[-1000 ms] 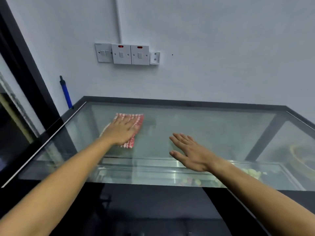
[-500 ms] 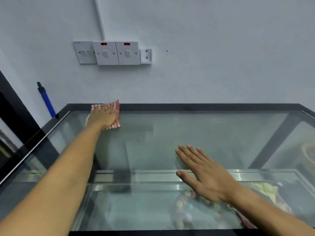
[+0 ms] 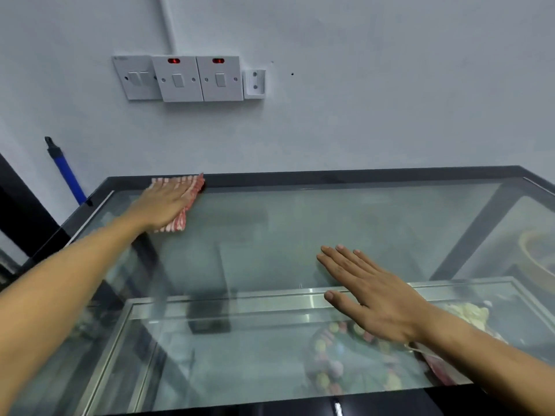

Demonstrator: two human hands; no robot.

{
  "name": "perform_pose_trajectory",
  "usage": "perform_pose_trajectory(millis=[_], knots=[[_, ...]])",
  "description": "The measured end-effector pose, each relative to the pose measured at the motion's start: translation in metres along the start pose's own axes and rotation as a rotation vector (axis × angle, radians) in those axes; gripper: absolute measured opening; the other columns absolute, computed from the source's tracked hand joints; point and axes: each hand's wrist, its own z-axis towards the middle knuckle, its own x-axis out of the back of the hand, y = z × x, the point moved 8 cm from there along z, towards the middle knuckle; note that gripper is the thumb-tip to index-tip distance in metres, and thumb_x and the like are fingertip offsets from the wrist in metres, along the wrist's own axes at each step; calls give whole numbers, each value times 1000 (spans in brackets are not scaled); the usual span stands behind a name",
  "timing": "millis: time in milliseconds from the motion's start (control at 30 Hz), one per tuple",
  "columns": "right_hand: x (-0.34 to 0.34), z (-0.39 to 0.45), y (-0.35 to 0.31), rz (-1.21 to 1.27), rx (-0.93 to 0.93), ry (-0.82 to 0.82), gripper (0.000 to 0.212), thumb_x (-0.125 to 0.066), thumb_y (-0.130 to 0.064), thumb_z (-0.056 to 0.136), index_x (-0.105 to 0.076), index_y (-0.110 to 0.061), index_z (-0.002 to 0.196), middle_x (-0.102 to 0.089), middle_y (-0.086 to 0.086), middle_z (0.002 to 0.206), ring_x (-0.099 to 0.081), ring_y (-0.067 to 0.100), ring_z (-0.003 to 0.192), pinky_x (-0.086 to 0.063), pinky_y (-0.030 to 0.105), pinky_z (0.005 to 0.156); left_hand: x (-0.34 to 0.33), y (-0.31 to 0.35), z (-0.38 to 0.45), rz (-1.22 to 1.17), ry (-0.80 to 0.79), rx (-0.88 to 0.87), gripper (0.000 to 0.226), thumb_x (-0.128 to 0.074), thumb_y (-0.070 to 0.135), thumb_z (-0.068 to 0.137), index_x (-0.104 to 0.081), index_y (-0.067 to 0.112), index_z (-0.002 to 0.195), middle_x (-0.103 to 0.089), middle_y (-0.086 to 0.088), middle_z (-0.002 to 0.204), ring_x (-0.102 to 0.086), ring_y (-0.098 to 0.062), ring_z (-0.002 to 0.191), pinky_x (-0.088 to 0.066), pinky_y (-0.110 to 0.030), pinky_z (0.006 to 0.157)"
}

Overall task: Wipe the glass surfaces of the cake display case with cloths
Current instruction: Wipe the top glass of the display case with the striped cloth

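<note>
Left hand: fingers straight and together, pressing red-and-white striped cloth flat at the glass top's 11 o'clock corner; cloth's far edge touches the black frame. Right hand: fingers extended, slightly spread, palm down over the glass toward 4 o'clock, holding nothing. Bare, smooth glass between hands. Metal rail beneath glass.
</note>
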Motion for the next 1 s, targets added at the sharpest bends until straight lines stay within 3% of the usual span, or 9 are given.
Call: perform_pose_trajectory(millis=[100, 300, 400, 500, 600, 767, 833, 900, 1000], knots=[[-1, 0, 2, 2, 21, -57, 67, -14, -67, 104, 12, -42, 160, 23, -23, 165, 30, -11, 146, 19, 20, 122, 2, 31, 22, 37, 57, -23, 94, 29, 83, 78, 18, 41, 161, 3, -6, 175, 7, -29, 161, 6, -48, 130], [8, -1, 14, 88, 73, -72, 62, -21, -65, 104, -3, -47, 160, 12, -25, 167, 22, -15, 147, 16, 15, 122, -20, 220, -174, -59, 94, -865, 58, -18, 58, 110, -9, 43, 165, -2, 13, 172, 10, -3, 158, 8, -27, 128], [10, 0, 21, 118, 81, -39, 59, -23, -68, 103, -13, -53, 159, 7, -25, 168, 17, -12, 150, 9, 23, 127, -23, 114, -151, -129, 22, -514, 62, -5, 82, 95, -3, 65, 155, -1, 26, 170, 6, -4, 159, 4, -34, 130], [12, 0, 28, 72, 62, -32, 62, -22, -72, 101, -10, -55, 159, 8, -22, 169, 17, -7, 153, 6, 30, 129, -8, -32, -61, -83, 47, 33, 95, 17, 90, 79, 5, 44, 161, -2, 6, 174, 7, -15, 160, 8, -37, 130], [11, -2, 28, 57, 52, -51, 63, -21, -71, 101, -6, -54, 159, 13, -22, 168, 19, -5, 153, 9, 27, 128, 1, -62, 2, -143, 89, 221, 98, 14, 84, 80, 4, 36, 165, -3, 3, 174, -4, -20, 161, 2, -44, 130], [21, -11, 69, 123, 17, -26, 69, -20, -74, 98, -9, -49, 161, 8, -24, 168, 15, -9, 152, 6, 26, 128, 15, 180, 17, -173, 88, -148, 53, -45, 78, 94, -53, 53, 140, -61, -16, 136, -68, -35, 108, -58, -56, 85], [26, -20, 100, 127, -25, 0, 71, -17, -78, 97, -9, -48, 161, 6, -24, 168, 13, -13, 151, 6, 23, 127, 2, 289, -9, -71, 18, -441, 56, -31, 70, 103, -31, 53, 156, -37, -19, 163, -38, -47, 146, -28, -66, 120], [28, -36, 125, 104, -41, 19, 71, -12, -80, 94, -7, -50, 159, 6, -27, 167, 14, -16, 149, 10, 15, 124, -13, 342, -64, 45, 42, -705, 62, -19, 59, 108, -10, 38, 165, -4, -5, 174, 4, -27, 161, 7, -42, 130], [24, -63, 147, 134, -55, 12, 69, -14, -79, 95, -8, -53, 157, 5, -34, 165, 11, -14, 151, 8, 15, 124, -20, 315, -153, -63, 60, -966, 59, -27, 51, 111, -21, 30, 166, -10, 2, 175, -2, -19, 162, 0, -35, 131]])
